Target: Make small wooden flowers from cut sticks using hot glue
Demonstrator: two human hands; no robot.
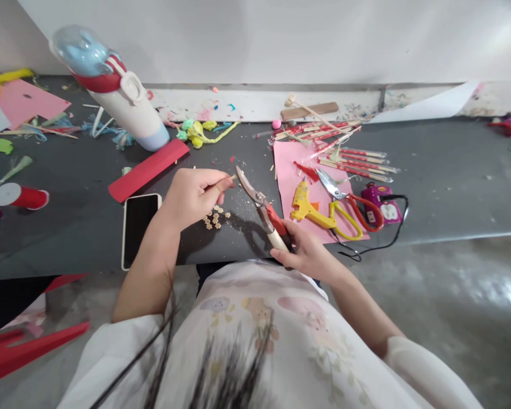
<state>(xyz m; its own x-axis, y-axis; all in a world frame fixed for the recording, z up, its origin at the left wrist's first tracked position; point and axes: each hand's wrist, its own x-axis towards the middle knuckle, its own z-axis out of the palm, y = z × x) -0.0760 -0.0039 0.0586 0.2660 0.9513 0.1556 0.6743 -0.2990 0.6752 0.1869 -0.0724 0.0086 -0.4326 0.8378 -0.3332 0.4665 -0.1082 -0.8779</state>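
Note:
My left hand (pixel 193 194) is closed in a pinch on a thin wooden stick (pixel 230 179), whose tip pokes out to the right toward the blades of a pair of pruning shears (pixel 258 203). My right hand (pixel 303 250) grips the shears' handles near the table's front edge, blades pointing up and left, slightly apart. A little heap of cut wooden bits (pixel 214 218) lies on the dark table (pixel 443 187) below my left hand. A phone (pixel 137 226) lies face up beside my left wrist.
A pink sheet (pixel 289 170) carries a yellow glue gun (pixel 306 205), red-and-yellow scissors (pixel 352 211) and red-striped sticks (pixel 352 162). A purple socket (pixel 381 205) sits to the right. A water bottle (pixel 119 94), red paper strip (pixel 150 168) and red cup (pixel 20 196) stand to the left.

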